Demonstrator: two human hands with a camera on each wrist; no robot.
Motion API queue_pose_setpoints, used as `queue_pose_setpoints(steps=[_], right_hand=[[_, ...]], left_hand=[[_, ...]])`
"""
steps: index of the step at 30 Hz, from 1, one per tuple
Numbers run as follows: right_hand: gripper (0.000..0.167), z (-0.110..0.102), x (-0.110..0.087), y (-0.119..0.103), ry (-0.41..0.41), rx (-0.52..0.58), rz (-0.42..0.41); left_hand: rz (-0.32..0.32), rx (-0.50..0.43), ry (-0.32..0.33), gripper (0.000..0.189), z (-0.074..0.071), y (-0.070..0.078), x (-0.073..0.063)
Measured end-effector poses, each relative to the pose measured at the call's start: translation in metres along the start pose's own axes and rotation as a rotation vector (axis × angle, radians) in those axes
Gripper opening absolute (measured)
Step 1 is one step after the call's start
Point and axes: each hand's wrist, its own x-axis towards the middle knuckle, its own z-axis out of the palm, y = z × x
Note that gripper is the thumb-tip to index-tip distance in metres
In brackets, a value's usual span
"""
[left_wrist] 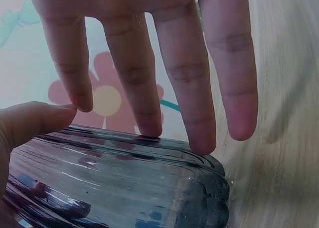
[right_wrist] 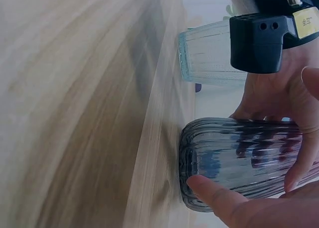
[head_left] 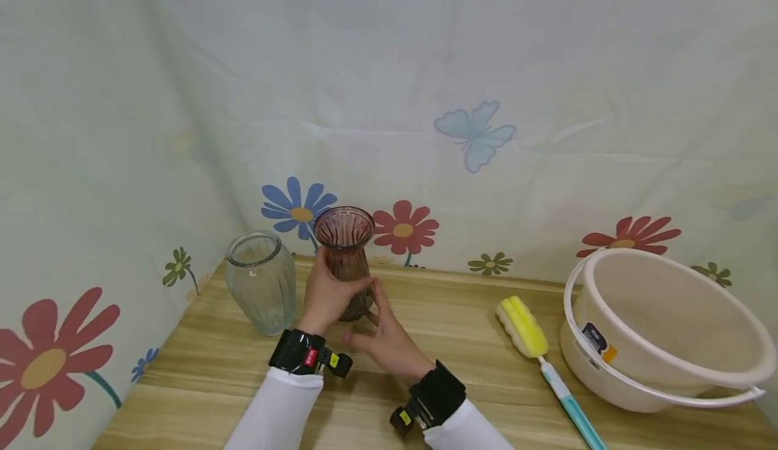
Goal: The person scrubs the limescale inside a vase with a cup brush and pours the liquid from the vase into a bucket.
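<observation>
A purplish ribbed glass vase (head_left: 344,261) with a flared rim stands nearly upright in both hands' reach in the head view. My left hand (head_left: 326,294) grips its side, the thumb across the front and the fingers behind. From the right, my right hand (head_left: 392,345) touches the lower part. In the left wrist view its straight fingers (left_wrist: 182,73) lie with some tips against the glass (left_wrist: 139,183). One fingertip meets the base of the vase (right_wrist: 234,158) in the right wrist view. Whether that base touches the table I cannot tell.
A clear ribbed glass vase (head_left: 261,288) stands left of the left hand. On the right lie a sponge brush (head_left: 524,325) with a teal and white handle and a beige bucket (head_left: 626,376) holding a beige basin (head_left: 668,355). A flowered curtain (head_left: 389,98) hangs behind the wooden table (head_left: 462,328).
</observation>
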Motion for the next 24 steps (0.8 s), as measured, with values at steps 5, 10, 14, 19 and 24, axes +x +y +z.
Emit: queue_pose_setpoints(steps=[5,10,14,19,24], right_hand=[[0.11,0.0013,0.0043,0.0022,-0.007,-0.002,0.009],[0.108,0.0032,0.0059,0.0046,-0.02,-0.009,-0.002],[0.104,0.0046,0.0091,0.0073,-0.044,-0.022,-0.047],[0.102,0.0044,0.0092,0.007,-0.072,-0.011,-0.055],[0.101,0.0035,0.0091,0.0066,-0.076,0.004,-0.042]], left_hand=[[-0.007,-0.016,0.017,0.095,-0.0014,-0.0001,0.0007],[-0.037,-0.028,0.028,0.097,-0.0039,0.0005,-0.0002],[-0.039,-0.005,0.037,0.096,-0.0052,-0.0012,0.0002],[-0.053,0.024,0.017,0.098,-0.0071,-0.0049,0.0012],[-0.054,0.038,-0.013,0.1,-0.0089,-0.0064,0.0028]])
